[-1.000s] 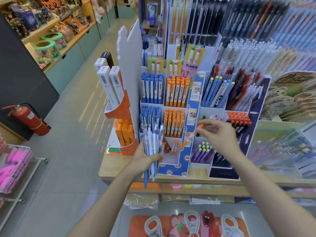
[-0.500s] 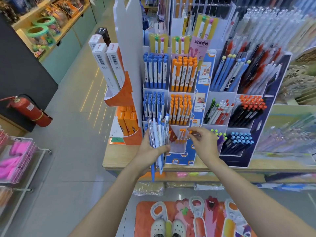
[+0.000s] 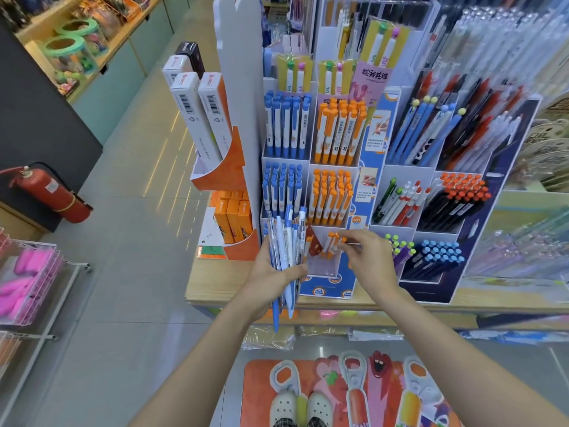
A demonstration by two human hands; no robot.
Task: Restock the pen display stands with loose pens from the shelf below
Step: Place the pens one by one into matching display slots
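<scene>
With the left fingers (image 3: 296, 269), gripped a loose bundle of blue and white pens (image 3: 286, 246) upright around mid-barrel, thumb curled across the front, tips sticking out below the left hand (image 3: 269, 274). Judged that bundle light but apt to slide: smooth plastic barrels, round, ready to fan out or slip down through a slack fist, so best clamped at the middle with the whole hand, as done here. Just right of those fingers, closed the right fingers (image 3: 345, 238) in a pinch on what looked like the capped top of an orange pen (image 3: 332, 245), the right hand (image 3: 371, 263) hovering over the bottom compartment (image 3: 323, 268) of the display stand (image 3: 368, 143). Counted only a few orange pens in that compartment, leaning loosely, with plenty of room left. Judged a single pen stiff and nearly weightless, easy to steer from the top end between thumb and forefinger, though prone to tip sideways in so bare a slot; could not tell whether the clip faced front. Directly beyond the right fingertips, found the middle orange row (image 3: 331, 195) packed tight, and beyond that the upper orange row (image 3: 340, 131) full as well. Beyond the left fingertips, noted the blue rows (image 3: 283, 192) also well filled, caps level, meaning any added pen would need sliding straight down between neighbours, not forcing.
</scene>
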